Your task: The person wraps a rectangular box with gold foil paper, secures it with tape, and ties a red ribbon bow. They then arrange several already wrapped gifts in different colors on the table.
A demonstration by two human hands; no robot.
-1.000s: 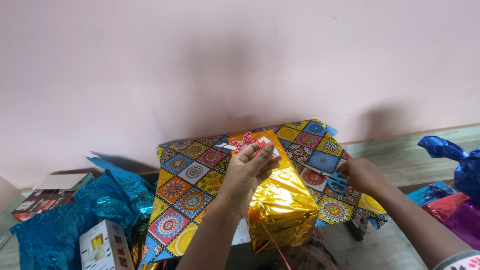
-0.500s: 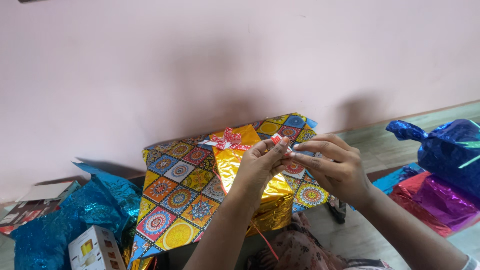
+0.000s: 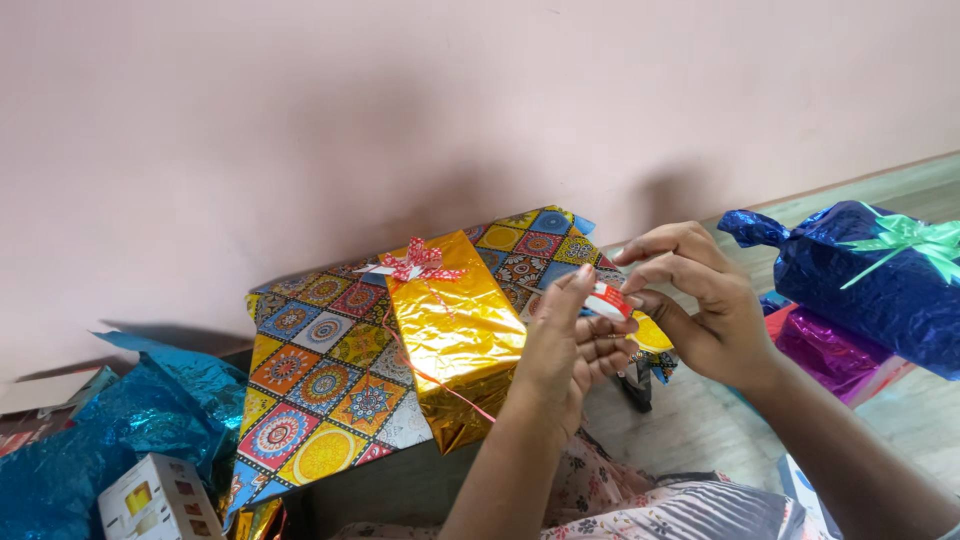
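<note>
1. Red-and-white ribbon piece (image 3: 606,300): I hold this small strip in front of my chest, above my lap and clear of the low table. It is the item being worked.
2. Left hand (image 3: 570,345): my fingers are curled, and the thumb and forefinger pinch the near end of the strip. The grasp is firm.
3. Right hand (image 3: 700,310): thumb and fingertips close on the far end of the same strip. Both hands therefore grip one piece between them.
4. Step in hand, as I judge it: I am preparing or peeling a small decorative strip. I cannot tell whether it carries adhesive.
5. Next move, as I judge it: it calls for a steady two-hand pinch and a short carry across to the gold foil parcel (image 3: 455,325), placing the strip without creasing it.
6. The gold foil parcel lies just beyond my left hand on a patterned wrapping sheet (image 3: 320,380). A red bow (image 3: 415,262) sits on its far end, and a thin red string crosses it.
7. Farther right, a blue foil bundle (image 3: 860,290) with a green ribbon (image 3: 915,240) rests near the wall.
</note>
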